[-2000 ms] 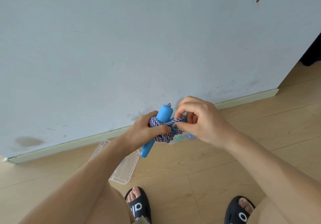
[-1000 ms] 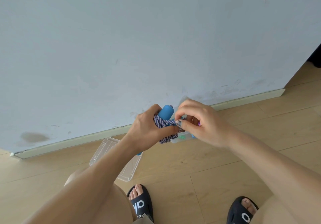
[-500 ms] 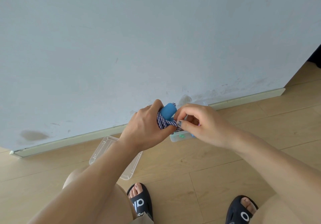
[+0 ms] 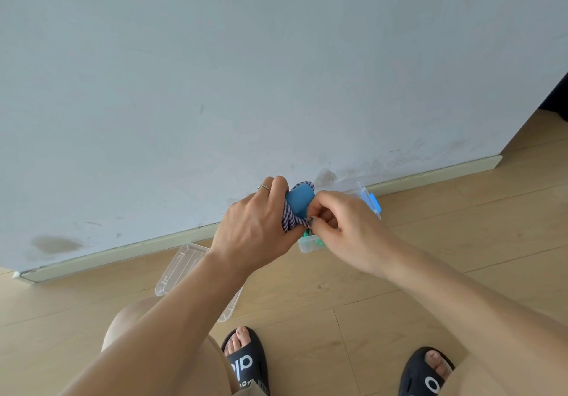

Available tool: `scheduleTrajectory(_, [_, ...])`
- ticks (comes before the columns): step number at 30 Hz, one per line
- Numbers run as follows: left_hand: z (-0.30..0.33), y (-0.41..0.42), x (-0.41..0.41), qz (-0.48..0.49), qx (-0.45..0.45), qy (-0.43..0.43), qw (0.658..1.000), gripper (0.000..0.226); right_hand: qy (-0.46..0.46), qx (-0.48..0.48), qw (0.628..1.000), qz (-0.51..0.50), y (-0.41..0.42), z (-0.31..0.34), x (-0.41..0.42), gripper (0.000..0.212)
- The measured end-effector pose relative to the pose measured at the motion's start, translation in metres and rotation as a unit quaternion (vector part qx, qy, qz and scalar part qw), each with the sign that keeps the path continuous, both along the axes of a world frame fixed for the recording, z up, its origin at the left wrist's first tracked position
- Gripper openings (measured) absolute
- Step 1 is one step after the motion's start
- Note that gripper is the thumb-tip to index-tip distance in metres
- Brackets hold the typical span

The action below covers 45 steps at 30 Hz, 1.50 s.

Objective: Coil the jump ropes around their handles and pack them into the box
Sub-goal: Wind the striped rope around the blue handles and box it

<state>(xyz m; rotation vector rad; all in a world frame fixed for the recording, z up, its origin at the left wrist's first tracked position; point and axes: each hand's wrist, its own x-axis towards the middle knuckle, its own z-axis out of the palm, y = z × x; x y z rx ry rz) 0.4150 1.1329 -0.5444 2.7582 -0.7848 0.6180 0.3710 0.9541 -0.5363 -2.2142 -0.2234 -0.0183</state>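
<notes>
At frame centre the left hand [image 4: 256, 229] wraps the blue plastic handles [image 4: 299, 200] bound with purple-white braided rope [image 4: 290, 220]. The right hand [image 4: 344, 226] pinches the rope end. The clear plastic box [image 4: 310, 245] lies directly beneath, nearer the right hand.

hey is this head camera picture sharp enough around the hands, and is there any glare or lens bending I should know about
Head view: the left hand, right hand and blue handle are reasonably sharp, lit by soft, even light with no glare; the baseboard looks tilted and slightly bowed, likely wide-angle distortion.
</notes>
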Motion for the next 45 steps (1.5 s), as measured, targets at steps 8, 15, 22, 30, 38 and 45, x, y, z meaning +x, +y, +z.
scheduleTrajectory(8, [0.001,0.002,0.004,-0.001,0.024,-0.017,1.000,0.047,0.006,-0.013,1.000,-0.014,0.003,-0.012,-0.002,0.017])
scheduleTrajectory(15, [-0.003,-0.004,0.004,-0.008,0.055,-0.038,0.998,0.047,0.039,-0.122,0.991,-0.027,0.013,-0.017,-0.005,0.016])
scheduleTrajectory(22, [-0.003,0.000,0.001,-0.033,0.069,-0.028,0.997,0.046,0.151,-0.057,0.987,0.011,-0.002,-0.002,0.001,0.023])
scheduleTrajectory(30, [-0.003,0.001,0.000,-0.056,0.092,-0.034,0.994,0.045,0.154,0.016,0.988,-0.012,-0.004,-0.013,-0.002,0.016])
scheduleTrajectory(38, [-0.005,-0.001,-0.001,-0.046,0.094,-0.011,0.994,0.047,0.156,0.056,0.986,-0.028,-0.002,-0.021,-0.001,0.013])
scheduleTrajectory(45, [-0.005,0.005,-0.002,-0.017,0.071,0.053,0.996,0.050,0.168,0.039,0.985,0.031,-0.008,-0.019,0.005,0.011])
